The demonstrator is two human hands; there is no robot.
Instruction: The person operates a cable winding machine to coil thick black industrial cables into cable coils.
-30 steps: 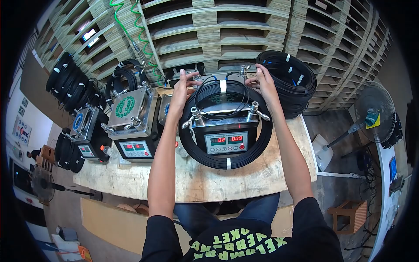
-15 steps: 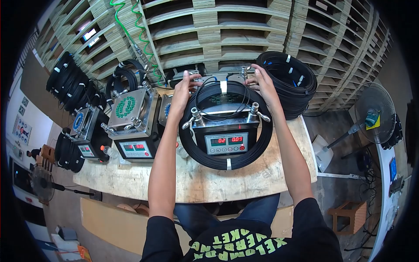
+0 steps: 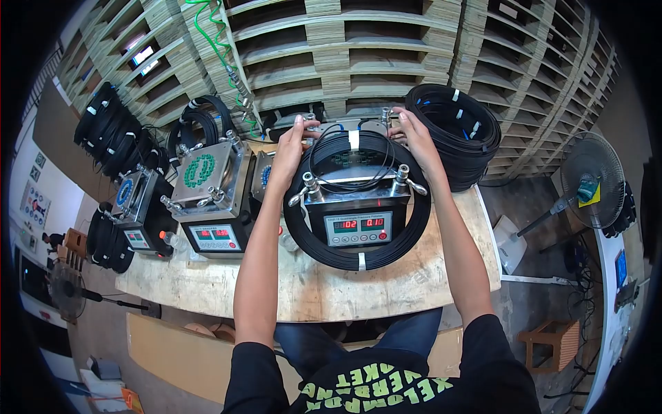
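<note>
A coil of black cable with white ties hangs around the front of a polishing machine with a red digital display. Its thinner loops lie across the machine's top. My left hand is closed at the rear left clamp, its fingers curled about the handle. At the rear right clamp, my right hand has its fingers bent around the handle. The two front clamps, left and right, are untouched. Parts of both rear handles are hidden behind my fingers.
Two similar machines, one with a green ring and one with a blue ring, stand left. A stack of black coils is at the right rear. Wooden pallets rise behind the table; a fan stands right.
The right number on the machine's display has gone from 0.09 to 0.10. My hands have shifted only slightly at the rear clamps. The green hose at the back has swung a little right.
</note>
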